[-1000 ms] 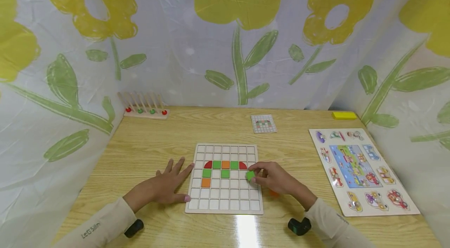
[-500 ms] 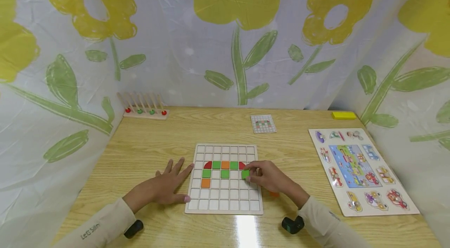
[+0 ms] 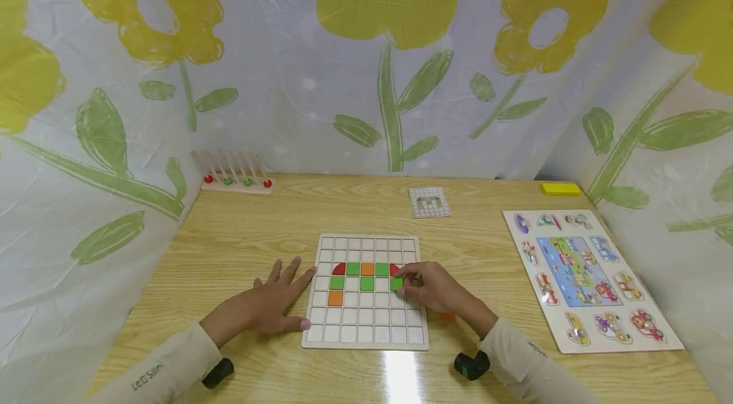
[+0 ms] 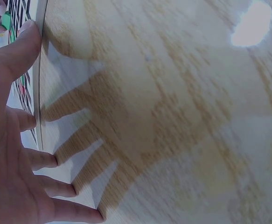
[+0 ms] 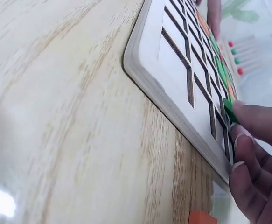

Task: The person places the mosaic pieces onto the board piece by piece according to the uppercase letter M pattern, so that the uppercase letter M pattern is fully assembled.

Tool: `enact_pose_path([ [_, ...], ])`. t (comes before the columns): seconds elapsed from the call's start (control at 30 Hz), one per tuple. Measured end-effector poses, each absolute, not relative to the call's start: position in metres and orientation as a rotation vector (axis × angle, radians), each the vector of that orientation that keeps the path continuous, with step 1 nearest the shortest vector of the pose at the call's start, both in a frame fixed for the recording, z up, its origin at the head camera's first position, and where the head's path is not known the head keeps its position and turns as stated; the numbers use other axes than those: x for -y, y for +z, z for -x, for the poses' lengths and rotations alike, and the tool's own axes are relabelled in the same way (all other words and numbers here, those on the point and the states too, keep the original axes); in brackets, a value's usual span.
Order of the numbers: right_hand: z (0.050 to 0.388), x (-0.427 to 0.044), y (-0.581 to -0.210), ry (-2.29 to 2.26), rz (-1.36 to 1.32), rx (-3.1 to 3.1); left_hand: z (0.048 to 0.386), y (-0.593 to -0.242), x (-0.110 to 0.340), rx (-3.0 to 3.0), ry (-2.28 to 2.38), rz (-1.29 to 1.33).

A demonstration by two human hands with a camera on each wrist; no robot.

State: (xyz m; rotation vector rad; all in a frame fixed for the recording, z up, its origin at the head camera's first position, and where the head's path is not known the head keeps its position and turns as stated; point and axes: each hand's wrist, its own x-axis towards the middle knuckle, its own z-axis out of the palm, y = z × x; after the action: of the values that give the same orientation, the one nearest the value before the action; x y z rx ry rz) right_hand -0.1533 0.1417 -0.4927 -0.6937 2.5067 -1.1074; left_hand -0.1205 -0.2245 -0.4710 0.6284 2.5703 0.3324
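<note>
The wooden grid board (image 3: 365, 344) lies flat on the table, with red, green and orange pieces in its upper and middle cells. My right hand (image 3: 438, 289) pinches a green square tile (image 3: 395, 285) between thumb and fingers, just below the right red rounded piece (image 3: 393, 269). In the right wrist view this green tile (image 5: 230, 111) stands tilted at the grid; whether it is seated in a cell cannot be told. Fingers spread, my left hand (image 3: 273, 303) rests at the board's left edge, its thumb and a fingertip touching the rim, and holds nothing.
Beside the right forearm an orange piece (image 3: 448, 317) lies on the table, partly covered. A small pattern card (image 3: 429, 202) is behind the board. The picture puzzle (image 3: 592, 277) stands to the right, a pegged bead rack (image 3: 237, 184) back left, a yellow box (image 3: 560, 188) back right.
My right hand has carried the green tile leftward from the board's right side to the cell under the red piece. The left hand has stayed put.
</note>
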Motion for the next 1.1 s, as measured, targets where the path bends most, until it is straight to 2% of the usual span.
enact_pose_path([
  [1.1, 0.1527, -0.1385, -0.4857, -1.014, 0.659, -2.546, 0.1203, -0.4691, 0.2236, -2.574, 0.306, -0.629],
])
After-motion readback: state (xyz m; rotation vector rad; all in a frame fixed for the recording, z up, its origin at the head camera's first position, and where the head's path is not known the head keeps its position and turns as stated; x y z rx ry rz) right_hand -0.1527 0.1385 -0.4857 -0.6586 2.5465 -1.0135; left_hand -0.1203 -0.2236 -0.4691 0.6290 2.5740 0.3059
